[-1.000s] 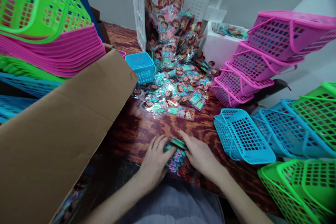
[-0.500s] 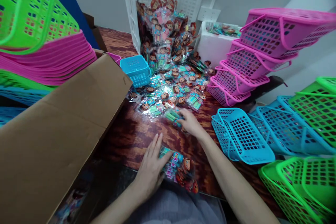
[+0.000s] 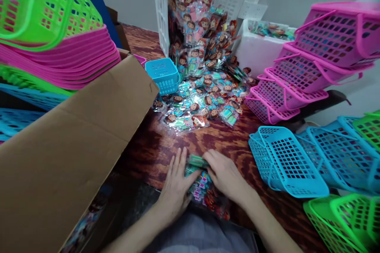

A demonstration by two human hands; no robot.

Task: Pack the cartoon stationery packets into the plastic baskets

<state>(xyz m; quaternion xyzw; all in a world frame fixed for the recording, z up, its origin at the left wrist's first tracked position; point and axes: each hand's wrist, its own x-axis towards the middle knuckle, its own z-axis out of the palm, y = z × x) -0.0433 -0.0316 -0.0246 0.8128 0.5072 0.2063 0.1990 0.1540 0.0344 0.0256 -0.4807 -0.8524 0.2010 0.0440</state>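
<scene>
On the dark wood-grain table in front of me lies a clear printed packet (image 3: 199, 195) with pink lettering and cartoon characters. My left hand (image 3: 175, 185) rests along its left edge, fingers stretched out, thumb lying on top. My right hand (image 3: 227, 176) pinches another clear packet (image 3: 196, 161) with green contents, at the upper end of the first one. The two packets overlap, and my fingers partly hide both. Farther back spreads a heap of similar packets (image 3: 204, 101) printed with cartoon figures.
Behind the heap, a white plastic crate (image 3: 162, 19) spills packets. A cardboard box (image 3: 89, 118) and stacked baskets (image 3: 89, 61) fill the left. A small blue basket (image 3: 162, 75) stands behind the box. Pink baskets (image 3: 285, 91), blue baskets (image 3: 287, 162) and green baskets (image 3: 344, 217) line the right.
My right hand has drawn a packet from the near edge of the heap towards me, onto the packet by my left hand. My left hand stays nearly in place. The view has shifted slightly.
</scene>
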